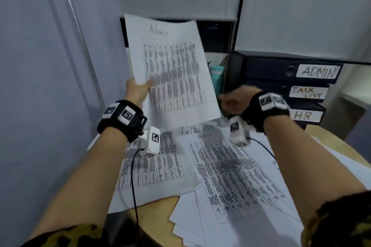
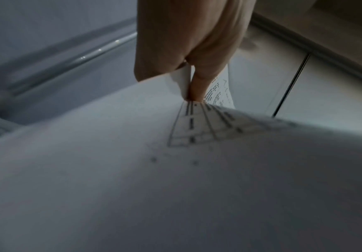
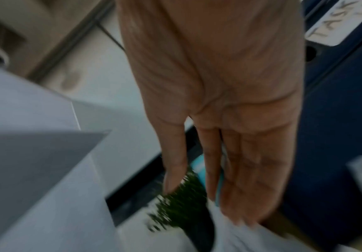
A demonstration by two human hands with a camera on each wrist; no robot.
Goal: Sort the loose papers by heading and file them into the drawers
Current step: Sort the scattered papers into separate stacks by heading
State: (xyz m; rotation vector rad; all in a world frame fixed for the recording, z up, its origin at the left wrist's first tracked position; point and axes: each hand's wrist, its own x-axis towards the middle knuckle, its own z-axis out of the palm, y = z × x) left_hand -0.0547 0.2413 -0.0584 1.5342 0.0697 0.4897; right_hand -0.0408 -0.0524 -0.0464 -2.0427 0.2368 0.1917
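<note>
My left hand (image 1: 140,88) pinches the lower left edge of a printed sheet headed "Admin" (image 1: 170,66) and holds it upright above the desk; the pinch on the sheet (image 2: 188,88) shows close up in the left wrist view. My right hand (image 1: 234,100) hovers empty to the right of the sheet, its straight fingers (image 3: 240,170) together, in front of the dark blue drawer unit (image 1: 267,74). The drawers are labelled ADMIN (image 1: 319,71), TASK LIST (image 1: 308,92) and HR (image 1: 306,115). Several loose printed papers (image 1: 230,170) lie spread on the wooden desk (image 1: 156,208).
A teal bottle (image 1: 216,78) and a small green plant (image 3: 180,204) stand behind the held sheet, left of the drawer unit. Grey partition walls close in on the left and behind. The desk's rounded front edge runs under my forearms.
</note>
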